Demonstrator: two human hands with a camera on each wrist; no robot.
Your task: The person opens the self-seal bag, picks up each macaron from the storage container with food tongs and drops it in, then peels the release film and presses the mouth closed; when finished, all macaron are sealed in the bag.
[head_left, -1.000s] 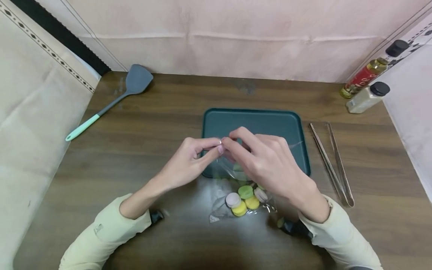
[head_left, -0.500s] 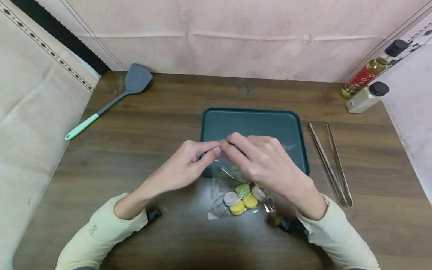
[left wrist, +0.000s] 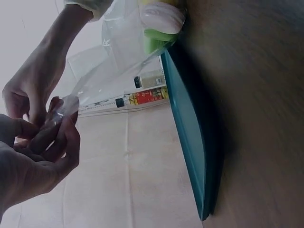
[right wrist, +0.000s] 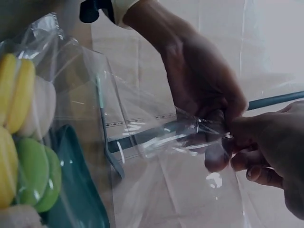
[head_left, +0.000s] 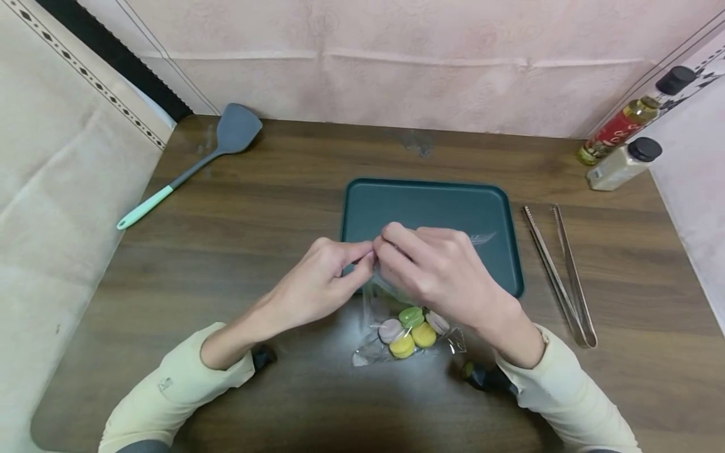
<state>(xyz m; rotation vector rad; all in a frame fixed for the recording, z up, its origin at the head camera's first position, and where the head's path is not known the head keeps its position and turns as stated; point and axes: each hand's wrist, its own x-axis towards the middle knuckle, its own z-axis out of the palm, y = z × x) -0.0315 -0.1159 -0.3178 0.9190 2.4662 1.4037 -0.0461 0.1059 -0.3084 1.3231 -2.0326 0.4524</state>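
Observation:
A clear plastic bag [head_left: 370, 353] hangs below both hands, its lower part at the table in front of the tray. Through the film show green [head_left: 411, 316], yellow [head_left: 423, 335] and pale lilac macarons [head_left: 391, 330]. My left hand [head_left: 323, 280] pinches the gathered neck of the bag between thumb and forefinger. Close against it, my right hand [head_left: 444, 270] pinches the same neck with curled fingers. In the right wrist view the film [right wrist: 175, 137] narrows into creases where the fingertips meet. What lies between the fingertips is too small to tell.
A dark teal tray [head_left: 419, 204] lies behind the hands. Metal tongs [head_left: 573, 289] rest to its right, and a turner [head_left: 226, 141] with a mint handle lies at the back left. A red-labelled bottle [head_left: 617, 129] and a black-capped jar [head_left: 620, 168] stand back right.
Both hands stay together at the bag's neck. The right hand's knuckles have dipped slightly since the first frame, and its fingers have closed in. The head view has shifted a little.

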